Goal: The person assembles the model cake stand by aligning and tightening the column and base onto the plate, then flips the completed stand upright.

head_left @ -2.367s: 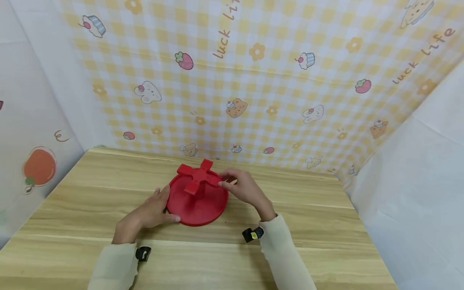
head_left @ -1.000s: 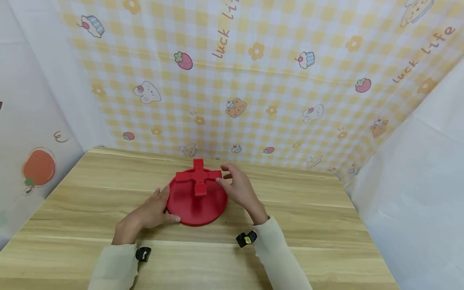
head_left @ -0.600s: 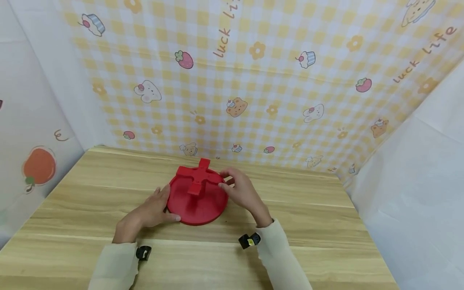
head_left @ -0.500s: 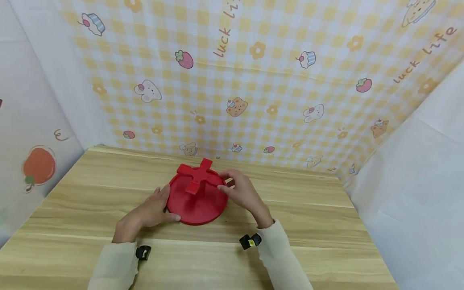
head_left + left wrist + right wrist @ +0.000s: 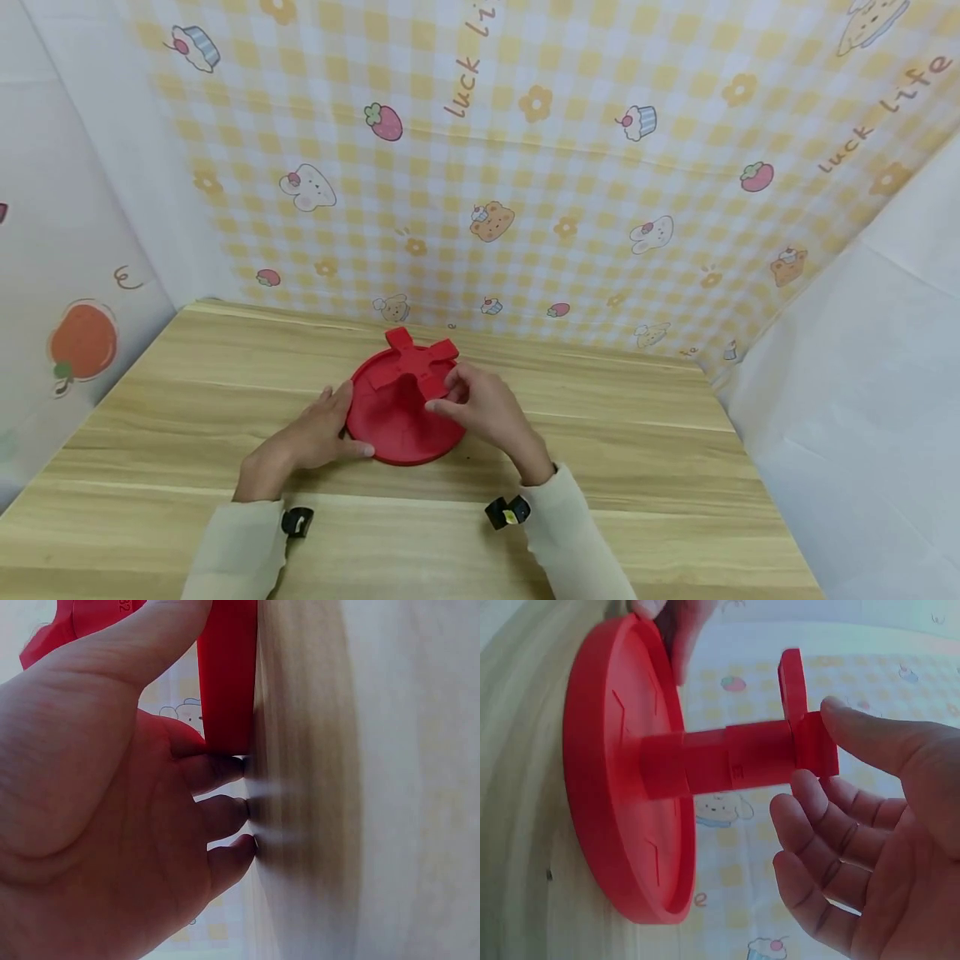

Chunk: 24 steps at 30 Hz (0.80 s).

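A red round base (image 5: 401, 429) with a raised rim lies flat on the table. From its middle rises a thick red post (image 5: 724, 761), topped by a red cross-shaped piece (image 5: 415, 360) with flat arms. My left hand (image 5: 315, 429) holds the base's left rim, thumb at the front edge and fingers along the side; in the left wrist view several fingertips (image 5: 238, 810) reach down to the tabletop. My right hand (image 5: 483, 408) pinches the cross's near right arm between thumb and index finger. Its other fingers hang loosely curled beside the post in the right wrist view.
The wood-grain table (image 5: 405, 542) runs back to a yellow checked cloth (image 5: 487, 175) with cartoon prints. White sheets (image 5: 862, 350) hang at both sides. Black wrist cameras (image 5: 507, 512) sit by both cream sleeves.
The cross-shaped top has turned back and forth, lately clockwise as seen from above. My right hand has moved left and nearer with its arm. The left hand and the base stay put.
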### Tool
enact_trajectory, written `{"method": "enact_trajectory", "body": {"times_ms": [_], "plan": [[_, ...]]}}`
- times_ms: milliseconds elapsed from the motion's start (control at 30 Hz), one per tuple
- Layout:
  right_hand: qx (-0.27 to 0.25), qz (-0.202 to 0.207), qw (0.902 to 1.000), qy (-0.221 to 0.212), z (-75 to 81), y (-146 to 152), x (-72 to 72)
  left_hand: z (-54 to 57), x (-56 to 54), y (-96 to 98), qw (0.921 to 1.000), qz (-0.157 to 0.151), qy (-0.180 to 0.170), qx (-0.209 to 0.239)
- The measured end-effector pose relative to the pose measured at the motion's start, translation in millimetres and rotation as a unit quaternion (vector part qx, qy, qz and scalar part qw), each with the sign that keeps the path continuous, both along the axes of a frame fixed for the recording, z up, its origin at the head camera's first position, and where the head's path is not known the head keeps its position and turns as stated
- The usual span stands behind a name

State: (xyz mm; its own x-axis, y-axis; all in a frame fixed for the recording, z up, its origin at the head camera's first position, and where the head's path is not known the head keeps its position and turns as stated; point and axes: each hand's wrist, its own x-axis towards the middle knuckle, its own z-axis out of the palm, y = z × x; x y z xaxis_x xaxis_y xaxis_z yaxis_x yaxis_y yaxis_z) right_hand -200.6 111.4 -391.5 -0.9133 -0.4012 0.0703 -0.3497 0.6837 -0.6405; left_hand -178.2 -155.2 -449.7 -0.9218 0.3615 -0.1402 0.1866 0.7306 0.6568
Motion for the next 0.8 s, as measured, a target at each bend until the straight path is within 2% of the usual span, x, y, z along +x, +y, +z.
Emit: {"method": "enact_trajectory", "body": {"times_ms": [233, 467, 533, 633, 800], "plan": [[0.030, -0.007, 0.9995, -0.005, 4.8, -2, 4.8, 0.3, -0.4, 0.9, 0.9999, -0.004, 0.009, 0.003], [0.011, -0.080, 0.9966, 0.018, 11.0, 18, -10.2, -1.0, -2.0, 1.5, 1.0000, -0.006, 0.006, -0.003], [-0.003, -0.070, 0.9973, 0.021, 9.4, 21, -14.4, -1.3, -2.1, 1.2, 1.0000, -0.003, 0.003, -0.007], [-0.016, -0.035, 0.9990, 0.025, 4.1, 21, -19.5, -2.1, -2.6, 0.6, 1.0000, 0.002, -0.007, -0.005], [-0.018, 0.007, 0.9980, 0.060, -3.4, 16, -23.3, -2.0, -1.9, 0.1, 0.9999, 0.005, -0.010, -0.002]]}}
